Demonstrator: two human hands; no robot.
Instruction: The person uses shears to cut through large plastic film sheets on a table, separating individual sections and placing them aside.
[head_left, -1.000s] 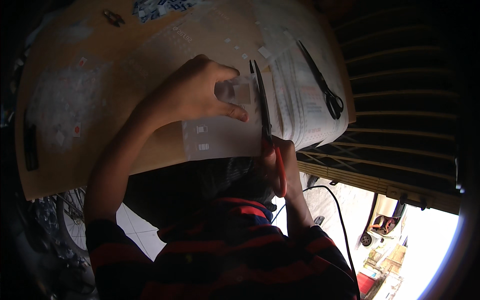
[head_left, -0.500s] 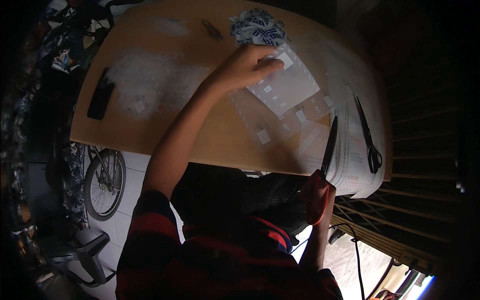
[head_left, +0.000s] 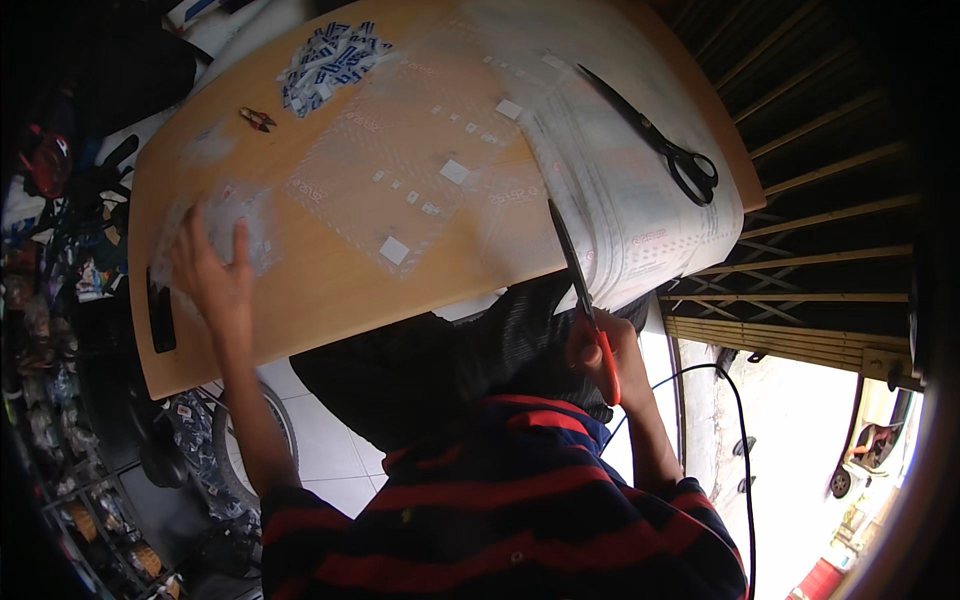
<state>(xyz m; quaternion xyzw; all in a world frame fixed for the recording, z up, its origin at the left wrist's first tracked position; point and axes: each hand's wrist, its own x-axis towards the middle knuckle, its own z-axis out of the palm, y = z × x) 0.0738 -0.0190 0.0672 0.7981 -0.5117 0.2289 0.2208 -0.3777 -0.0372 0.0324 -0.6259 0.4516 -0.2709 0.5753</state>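
Note:
My left hand (head_left: 217,278) reaches over the left side of the table, fingers spread, above a heap of thin clear plastic pieces (head_left: 250,225). Nothing shows in its grasp, though its fingertips overlap the heap. Below the table's front edge, my right hand (head_left: 625,345) grips red-handled scissors (head_left: 608,372) with the dark blades pointing up and away. Between the hands lie see-through printed plastic sheets (head_left: 345,165), with small white squares on them. To the right, a larger layered stack of translucent printed sheets (head_left: 640,235) hangs over the front edge.
Black scissors (head_left: 690,175) lie on the stack. At the far side are a pile of blue-and-white strips (head_left: 335,65) and a small red-handled cutting tool (head_left: 258,119). A flat dark object (head_left: 161,318) sits at the left edge. A folding metal gate (head_left: 800,270) stands at right.
My left hand has moved left from the middle sheets to the plastic heap and released the translucent sheet it held. The right hand still grips the scissors. The view has shifted.

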